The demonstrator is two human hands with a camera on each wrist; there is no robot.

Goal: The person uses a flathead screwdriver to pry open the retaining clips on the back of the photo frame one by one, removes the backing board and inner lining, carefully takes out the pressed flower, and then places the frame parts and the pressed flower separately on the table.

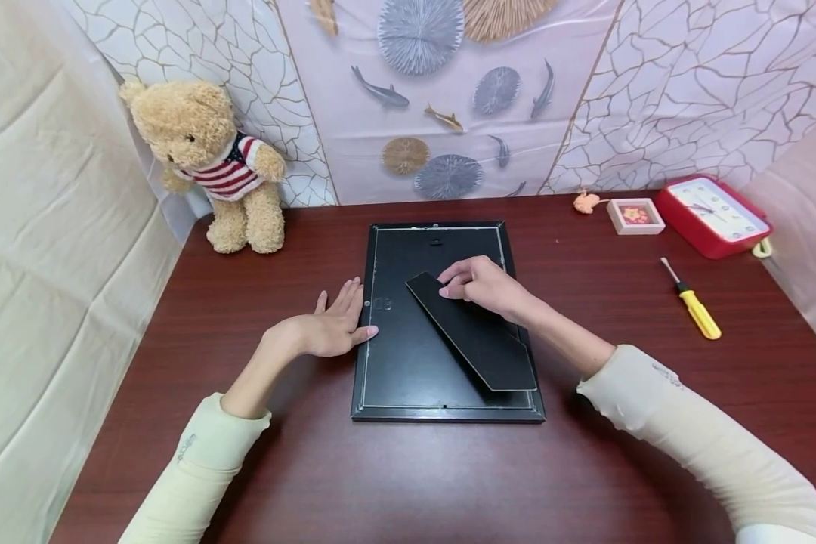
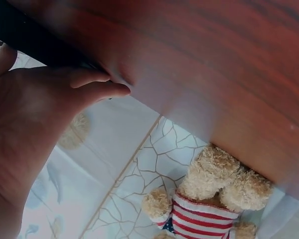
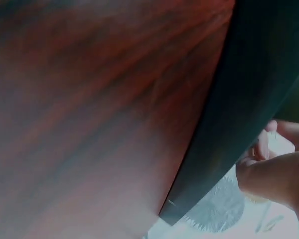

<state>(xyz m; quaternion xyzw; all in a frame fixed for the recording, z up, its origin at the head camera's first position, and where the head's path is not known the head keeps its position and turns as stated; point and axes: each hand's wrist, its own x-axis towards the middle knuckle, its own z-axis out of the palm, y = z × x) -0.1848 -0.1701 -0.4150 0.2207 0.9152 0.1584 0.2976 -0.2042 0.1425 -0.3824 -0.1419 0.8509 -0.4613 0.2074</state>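
A black picture frame (image 1: 408, 363) lies with its back up on the table, its hanging tabs showing. Its black easel stand (image 1: 479, 340) slants across the back, with the wide lower end raised over the board. My right hand (image 1: 486, 287) pinches the stand's long edge near its narrow top, thumb and fingers curled. Along the frame's left side, my left hand (image 1: 326, 325) rests with straight fingers against the edge and the thumb over the rim. The right wrist view shows the frame's black side (image 3: 229, 109) beside the curled right hand (image 3: 274, 169).
A teddy bear (image 1: 227, 166) in a striped sweater stands at the back left. At the back right are a small pink box (image 1: 635, 217), an orange trinket (image 1: 586, 202) and a red clock (image 1: 714, 215). A yellow-handled screwdriver (image 1: 697, 310) lies on the right.
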